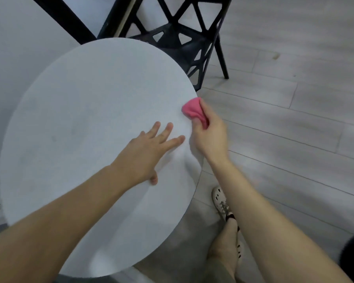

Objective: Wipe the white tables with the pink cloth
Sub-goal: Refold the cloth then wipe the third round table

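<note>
While working the right-hand rim of the round white table point(80, 119), bunching the pink cloth point(192, 111) up in the right hand point(211, 135), fingers curled round it, and pressing it right at the edge. Flattening the left hand point(147, 152) on the top just beside it, fingers straight and spread, holding nothing, probably bracing the table. Reaching both forearms in from the near side.

Guessing at progress here: not seeing any wet streaks or crumbs on the top, so can't really tell how much is wiped. Looking like edge work, so maybe finishing this one off. Only seeing the one table though, so probably needing to do the others after. Also noticing a black chair point(180, 37) sitting at the far side.
</note>
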